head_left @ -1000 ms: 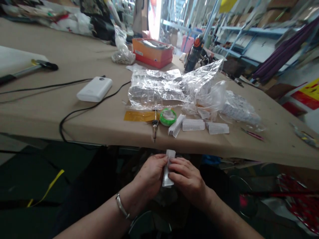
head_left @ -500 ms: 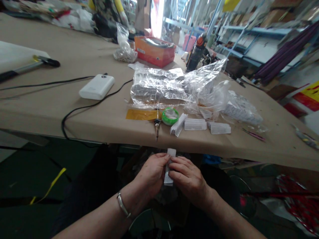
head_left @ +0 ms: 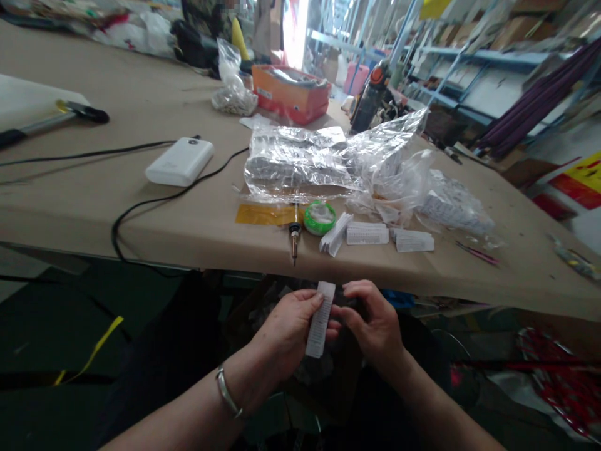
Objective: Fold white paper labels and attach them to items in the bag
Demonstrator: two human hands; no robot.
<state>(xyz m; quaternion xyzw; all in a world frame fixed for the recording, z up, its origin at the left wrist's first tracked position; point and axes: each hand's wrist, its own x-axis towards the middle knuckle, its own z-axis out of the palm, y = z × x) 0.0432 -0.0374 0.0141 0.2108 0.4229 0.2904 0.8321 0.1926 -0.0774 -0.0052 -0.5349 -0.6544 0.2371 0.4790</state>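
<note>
Below the table's front edge, my left hand (head_left: pixel 288 329) pinches a narrow white printed strip (head_left: pixel 320 319) that stands nearly upright. My right hand (head_left: pixel 373 322) is curled just to the right of the strip, its fingertips close to the strip's edge; what it holds, if anything, is hidden. A metal bracelet (head_left: pixel 226 393) circles my left wrist. On the table above lie three more white strip stacks (head_left: pixel 367 233), a green solder reel (head_left: pixel 319 218) and a soldering iron (head_left: pixel 294 238) with its tip over the edge.
The brown paper-covered table (head_left: pixel 141 213) carries crumpled clear plastic bags (head_left: pixel 328 163), a white power bank (head_left: pixel 179 161) with a black cable, an orange box (head_left: pixel 290 94), a black bottle (head_left: pixel 369 97) and pink tweezers (head_left: pixel 475 252). Shelving stands at the right.
My right hand has slid off the strip to the right and lifted a little. The strip now shows its full face, held by my left hand alone.
</note>
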